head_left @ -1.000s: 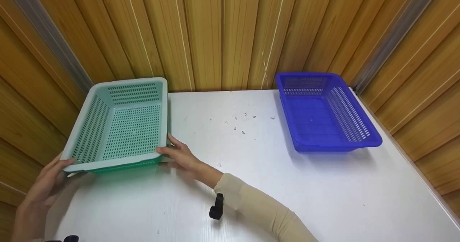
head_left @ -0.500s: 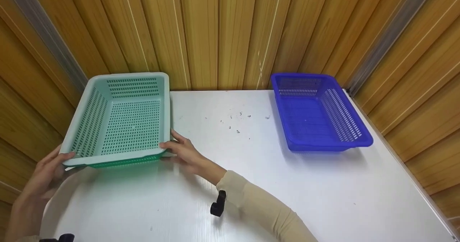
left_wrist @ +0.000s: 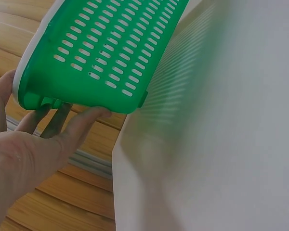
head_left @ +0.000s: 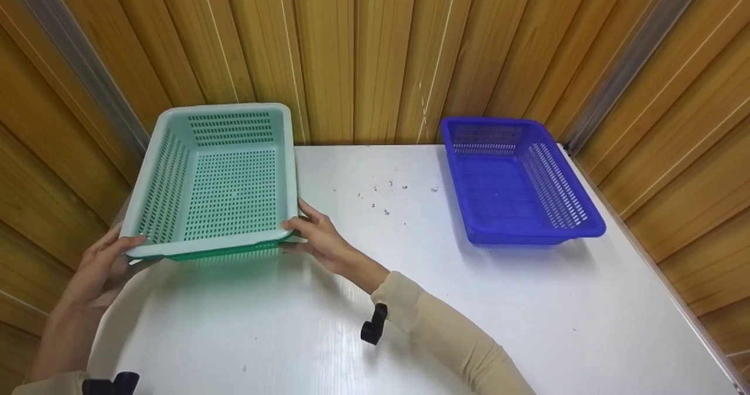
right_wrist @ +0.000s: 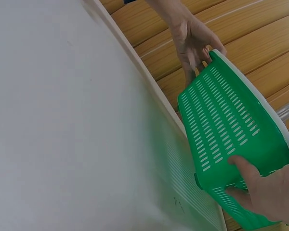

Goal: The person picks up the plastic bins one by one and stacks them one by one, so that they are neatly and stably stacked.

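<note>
A rectangular slotted plastic basket [head_left: 202, 244], pale mint inside and bright green outside, is held above the left part of the white table. My left hand [head_left: 102, 266] grips its near left corner, thumb over the rim and fingers below. At the near right corner my right hand [head_left: 325, 242] holds it, thumb on the rim. The left wrist view shows the green outer wall [left_wrist: 48, 84] with the fingers of my left hand [left_wrist: 33, 149] under its edge. In the right wrist view, fingers of my right hand [right_wrist: 274, 192] press the green side. The basket's inside holds nothing visible.
A blue slotted basket [head_left: 498, 207] stands on the right of the white table [head_left: 375, 278], near the back. Small dark marks [head_left: 387, 212] dot the tabletop between the baskets. Wood-patterned panels [head_left: 381, 61] enclose the back and sides.
The green basket has shifted right and farther up in the head view, with both hands keeping hold of its corners. The view has swung slightly; the blue basket stays in place.
</note>
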